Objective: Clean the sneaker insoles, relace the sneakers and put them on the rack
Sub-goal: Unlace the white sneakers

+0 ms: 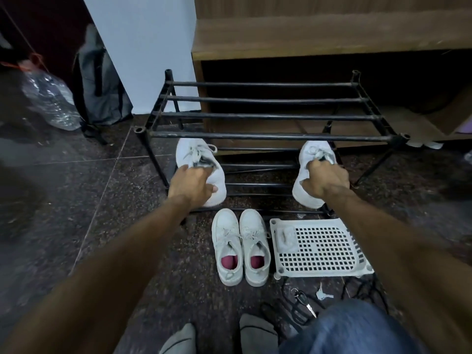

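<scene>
A black metal shoe rack stands in front of me. On its lower tier lie two laced white sneakers. My left hand grips the left sneaker at its opening, fingers inside. My right hand grips the right sneaker the same way, near the rack's right end. A second pair of white sneakers with pink insoles stands on the floor just before the rack, laced, toes pointing away.
A white perforated plastic tray lies on the floor right of the pair, with a white cloth on it. Scissors, keys and black laces lie near my knee. A backpack and a plastic bottle stand far left.
</scene>
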Tool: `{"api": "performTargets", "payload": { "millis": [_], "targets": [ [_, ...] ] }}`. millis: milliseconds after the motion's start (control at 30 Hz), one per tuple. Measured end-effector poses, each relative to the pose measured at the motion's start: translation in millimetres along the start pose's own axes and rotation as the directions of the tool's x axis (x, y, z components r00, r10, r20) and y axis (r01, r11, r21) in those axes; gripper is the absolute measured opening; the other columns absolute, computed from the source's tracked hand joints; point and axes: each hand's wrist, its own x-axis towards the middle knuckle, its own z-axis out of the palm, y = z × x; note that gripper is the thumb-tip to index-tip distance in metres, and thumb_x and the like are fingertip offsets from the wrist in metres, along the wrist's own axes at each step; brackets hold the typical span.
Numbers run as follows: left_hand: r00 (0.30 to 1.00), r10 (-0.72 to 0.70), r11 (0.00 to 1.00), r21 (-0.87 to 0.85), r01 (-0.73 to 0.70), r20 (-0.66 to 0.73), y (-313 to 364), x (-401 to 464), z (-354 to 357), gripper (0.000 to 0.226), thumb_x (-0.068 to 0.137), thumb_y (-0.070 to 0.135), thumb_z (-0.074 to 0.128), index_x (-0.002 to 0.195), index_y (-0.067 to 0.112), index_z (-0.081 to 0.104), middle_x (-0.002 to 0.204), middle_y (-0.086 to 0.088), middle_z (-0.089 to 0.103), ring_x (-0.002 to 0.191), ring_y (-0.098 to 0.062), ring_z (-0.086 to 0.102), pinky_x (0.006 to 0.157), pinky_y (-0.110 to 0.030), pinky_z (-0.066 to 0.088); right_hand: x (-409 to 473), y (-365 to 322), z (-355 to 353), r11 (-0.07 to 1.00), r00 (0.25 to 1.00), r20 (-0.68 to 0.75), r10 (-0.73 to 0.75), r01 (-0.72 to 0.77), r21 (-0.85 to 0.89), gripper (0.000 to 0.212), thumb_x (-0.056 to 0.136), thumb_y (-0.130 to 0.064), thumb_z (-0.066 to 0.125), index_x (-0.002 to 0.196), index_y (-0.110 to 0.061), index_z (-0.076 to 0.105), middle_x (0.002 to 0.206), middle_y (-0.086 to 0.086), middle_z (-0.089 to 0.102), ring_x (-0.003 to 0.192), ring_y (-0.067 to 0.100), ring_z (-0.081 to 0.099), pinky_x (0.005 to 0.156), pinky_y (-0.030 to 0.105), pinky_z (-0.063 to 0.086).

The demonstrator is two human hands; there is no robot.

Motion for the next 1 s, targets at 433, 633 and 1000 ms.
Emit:
{"api": "performTargets", "payload": {
  "millis": [433, 633, 1000],
  "targets": [
    [0.958, 0.199, 0.951, -0.277, -0.138, 0.208, -36, -110, -145, 0.018, 0.073, 0.031, 0.077, 0.066, 0.027, 0.061, 0.068, 0.009, 0.061, 0.064, -0.013, 0.057, 0.057, -0.029, 0.040, -103, -79, -142, 0.836, 0.859, 0.129, -0.496, 0.432, 0.339, 0.016, 0.075, -0.027, 0.076, 0.081, -0.015, 0.068, 0.083, 0.007, 0.068, 0.076, 0.021, 0.062, 0.058, 0.026, 0.045],
    [0.931, 0.086, 0.933, -0.356, 0.050, 0.355, -68, -148, -114, 0.018, 0.076, 0.019, 0.078, 0.070, 0.026, 0.063, 0.073, 0.002, 0.067, 0.068, -0.017, 0.060, 0.059, -0.026, 0.041, -142, -143, -101, 0.766, 0.725, 0.270, -0.634, 0.542, 0.344, 0.019, 0.076, -0.027, 0.075, 0.091, -0.016, 0.071, 0.090, 0.003, 0.069, 0.082, 0.019, 0.063, 0.062, 0.027, 0.047],
    [0.944, -0.172, 0.979, -0.055, 0.195, 0.281, -104, -206, 87, 0.045, 0.089, 0.045, 0.058, 0.132, 0.032, 0.055, 0.134, 0.003, 0.058, 0.123, -0.021, 0.053, 0.097, -0.033, 0.037, -165, -224, 85, 0.783, 0.755, 0.216, -0.618, 0.617, 0.083, 0.037, 0.094, -0.035, 0.055, 0.124, -0.014, 0.051, 0.124, 0.012, 0.060, 0.113, 0.034, 0.057, 0.078, 0.037, 0.042]
  ]
}}
